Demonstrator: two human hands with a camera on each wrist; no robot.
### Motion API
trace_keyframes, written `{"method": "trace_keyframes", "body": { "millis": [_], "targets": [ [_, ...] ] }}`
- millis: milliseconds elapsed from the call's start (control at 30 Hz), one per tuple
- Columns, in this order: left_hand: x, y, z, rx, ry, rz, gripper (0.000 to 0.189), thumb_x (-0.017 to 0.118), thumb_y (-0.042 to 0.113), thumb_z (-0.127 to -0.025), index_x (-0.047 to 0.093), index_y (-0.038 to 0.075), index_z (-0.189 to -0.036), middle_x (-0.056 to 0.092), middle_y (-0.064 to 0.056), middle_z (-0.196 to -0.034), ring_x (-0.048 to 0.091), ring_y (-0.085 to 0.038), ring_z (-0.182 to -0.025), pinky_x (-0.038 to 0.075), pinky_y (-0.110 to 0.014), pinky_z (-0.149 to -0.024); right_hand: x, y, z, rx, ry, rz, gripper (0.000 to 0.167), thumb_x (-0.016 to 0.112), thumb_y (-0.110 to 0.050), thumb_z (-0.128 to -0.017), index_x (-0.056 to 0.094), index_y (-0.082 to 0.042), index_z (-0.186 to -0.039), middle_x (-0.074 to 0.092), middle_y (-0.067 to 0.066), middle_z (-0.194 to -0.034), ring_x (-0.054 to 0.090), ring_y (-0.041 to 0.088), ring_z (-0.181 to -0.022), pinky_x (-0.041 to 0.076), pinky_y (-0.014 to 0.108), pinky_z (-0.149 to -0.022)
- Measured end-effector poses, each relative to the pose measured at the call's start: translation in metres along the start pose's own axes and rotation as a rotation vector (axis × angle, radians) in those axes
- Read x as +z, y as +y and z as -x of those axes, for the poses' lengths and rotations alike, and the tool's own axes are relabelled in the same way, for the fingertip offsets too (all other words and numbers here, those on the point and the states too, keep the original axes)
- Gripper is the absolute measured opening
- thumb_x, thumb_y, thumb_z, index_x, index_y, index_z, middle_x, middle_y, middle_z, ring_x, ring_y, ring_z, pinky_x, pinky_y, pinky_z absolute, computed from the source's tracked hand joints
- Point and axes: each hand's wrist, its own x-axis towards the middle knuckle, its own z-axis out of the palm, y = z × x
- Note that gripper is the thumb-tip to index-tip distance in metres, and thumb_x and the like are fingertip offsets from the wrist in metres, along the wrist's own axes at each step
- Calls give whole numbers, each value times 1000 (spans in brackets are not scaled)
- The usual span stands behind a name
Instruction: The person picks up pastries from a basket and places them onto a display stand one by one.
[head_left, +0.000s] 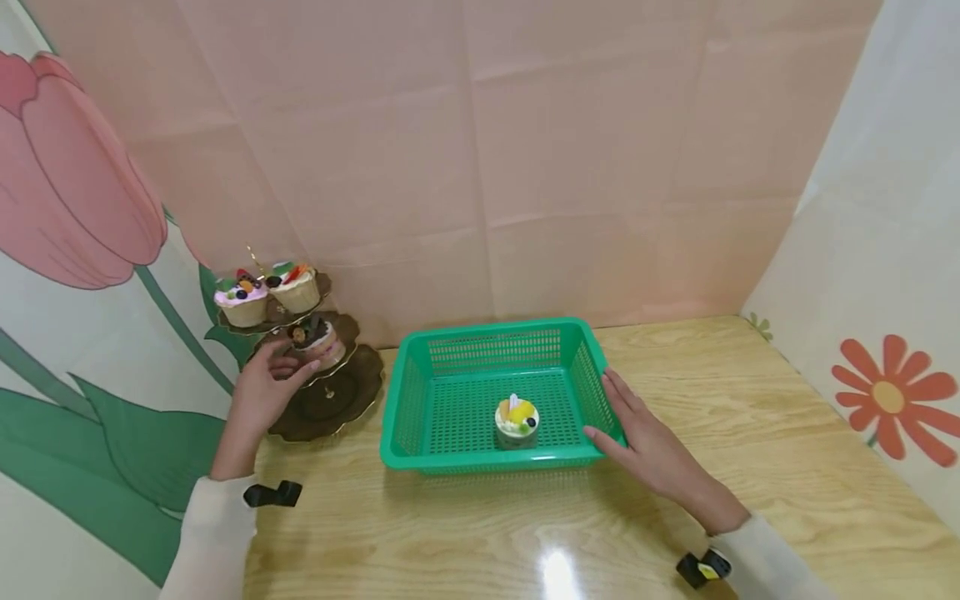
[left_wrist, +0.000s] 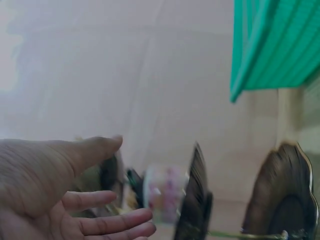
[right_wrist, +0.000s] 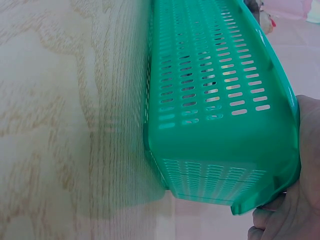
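Observation:
My left hand [head_left: 268,379] reaches beside a cake slice [head_left: 324,346] with a dark top, on the middle tier of a brown tiered stand [head_left: 330,408]. The left wrist view shows the thumb and fingers spread, with a gap before the pink-and-white side of the cake [left_wrist: 165,192]. My right hand [head_left: 652,446] holds the front right corner of a green basket [head_left: 487,461], thumb over the rim and fingers along the outer side. Inside the basket, near its front wall, sits a cupcake [head_left: 517,421] topped with cream and yellow fruit.
Two cupcakes, one with pink-lilac cream [head_left: 243,302] and one with white cream [head_left: 294,289], stand on the top tier. A pink cloth [head_left: 525,167] hangs behind the wooden table [head_left: 420,533]. Flower-patterned panels [head_left: 892,396] border both sides.

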Motion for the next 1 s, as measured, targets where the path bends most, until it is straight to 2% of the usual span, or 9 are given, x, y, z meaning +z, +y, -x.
{"method": "trace_keyframes", "body": {
  "millis": [67, 200, 300, 400, 533, 700, 933, 1000],
  "targets": [
    [1, 12, 7, 28, 14, -20, 69, 68, 35, -94, 42, -3, -145, 63, -30, -120, 63, -44, -109, 52, -53, -89, 0, 0, 0, -1, 1, 0, 85, 51, -52, -100, 13, -5, -159, 5, 8, -168, 22, 41, -150, 36, 64, -107],
    [9, 33, 15, 94, 16, 4, 61, 72, 31, -92, 49, 2, -141, 66, -26, -120, 65, -43, -107, 52, -56, -88, 0, -1, 0, 1, 7, 1, 85, 51, -52, -100, 13, -5, -159, 3, 5, -168, 22, 41, -149, 35, 65, -107],
    [20, 46, 18, 137, -18, 38, 61, 74, 35, -90, 52, 9, -141, 67, -22, -122, 65, -41, -108, 53, -55, -88, 0, 0, -1, 3, 10, 4, 85, 51, -53, -100, 13, -6, -159, 3, 5, -168, 22, 41, -150, 35, 65, -107],
    [33, 61, 22, 157, -83, 99, 62, 75, 37, -88, 53, 15, -141, 67, -18, -124, 65, -37, -112, 52, -55, -91, 0, 1, -2, 1, 9, 8, 85, 51, -53, -100, 13, -6, -159, 3, 5, -168, 22, 41, -150, 35, 65, -107],
    [54, 80, 27, 199, -190, 175, 60, 77, 35, -87, 53, 19, -140, 66, -13, -124, 65, -32, -112, 53, -52, -90, 0, 2, -2, 1, 8, 5, 85, 51, -53, -100, 12, -7, -160, 3, 3, -168, 21, 40, -150, 35, 66, -107],
    [84, 95, 31, 249, -280, 178, 67, 79, 36, -86, 49, 20, -144, 64, -11, -127, 66, -30, -110, 55, -47, -87, 3, 2, -1, 8, 4, 2, 85, 51, -54, -100, 11, -8, -160, 4, 5, -168, 22, 41, -149, 37, 66, -105],
    [130, 113, 41, 274, -326, 256, 72, 84, 26, -80, 50, 19, -143, 64, -11, -125, 66, -30, -107, 55, -50, -88, 2, 2, 1, 10, 6, 7, 85, 50, -54, -100, 13, -8, -160, 5, 6, -168, 22, 41, -150, 37, 66, -105],
    [140, 117, 43, 285, -340, 244, 74, 85, 26, -80, 49, 19, -144, 64, -10, -124, 65, -28, -107, 55, -49, -87, 2, 2, 1, 12, 3, 6, 85, 50, -54, -100, 12, -8, -160, 4, 5, -168, 21, 40, -150, 36, 66, -106]
  ]
}}
